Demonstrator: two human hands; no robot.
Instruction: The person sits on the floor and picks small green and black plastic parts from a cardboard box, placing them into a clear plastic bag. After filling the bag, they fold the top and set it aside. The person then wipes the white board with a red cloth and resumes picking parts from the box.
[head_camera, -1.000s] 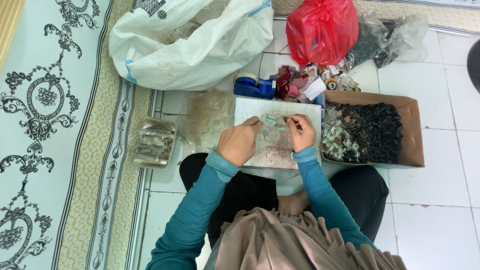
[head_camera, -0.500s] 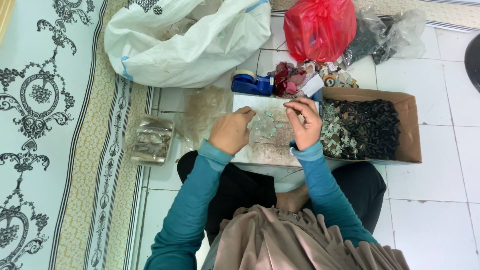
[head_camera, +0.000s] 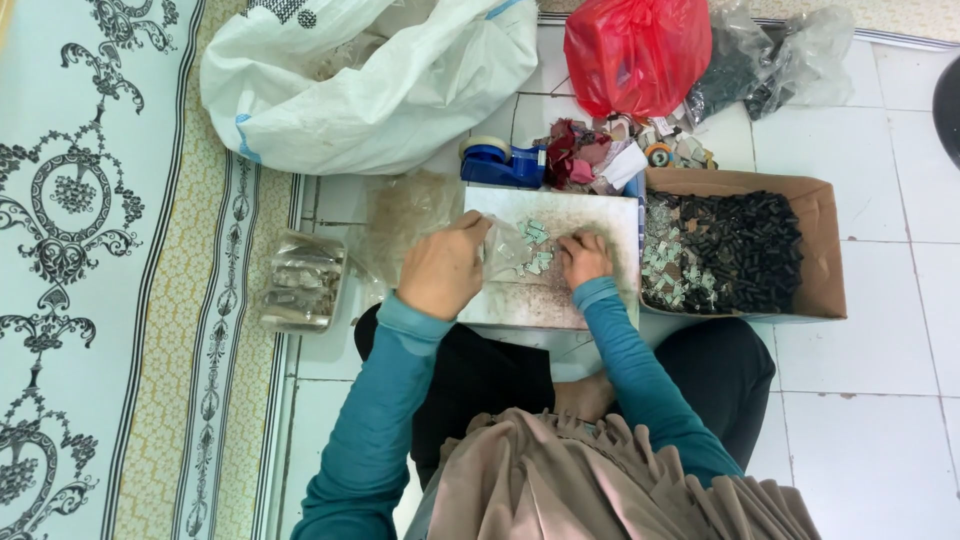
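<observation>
Floor: white tiles, grey work board (head_camera: 590, 210) on your lap
Left hand (head_camera: 443, 268): pinched a clear small bag (head_camera: 505, 248)
Right hand (head_camera: 583, 260): fingers curled onto small pieces (head_camera: 535, 245), just right of the bag

A cardboard box (head_camera: 820, 250) blocks the board's (head_camera: 560, 300) right, a tape dispenser (head_camera: 503, 163) its far edge; its near edge lies open.

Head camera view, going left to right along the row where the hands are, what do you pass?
Patterned rug → clear packet of small pieces → left hand → right hand → cardboard box of dark pieces.
</observation>
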